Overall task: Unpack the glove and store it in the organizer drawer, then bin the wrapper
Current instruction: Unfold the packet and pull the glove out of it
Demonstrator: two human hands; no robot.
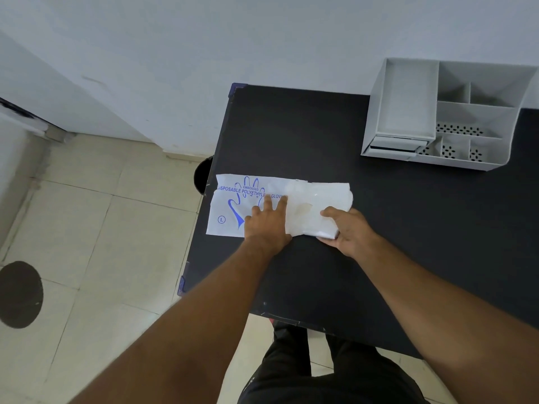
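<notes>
A white wrapper [230,205] printed with a blue hand outline and "disposable polyethylene gloves" lies flat at the left edge of the black table [306,135]. My left hand [267,225] presses down on its right part, fingers spread. A translucent white glove [318,205] sticks out of the wrapper's right end. My right hand [347,231] pinches the glove's near right corner. The grey organizer [449,118] stands at the table's back right, with a shallow drawer [393,145] at its lower front left.
A dark round bin [202,174] sits on the floor just beyond the table's left edge, mostly hidden by the table. A dark round patch [20,294] marks the tiled floor at far left. My legs show below the table's near edge.
</notes>
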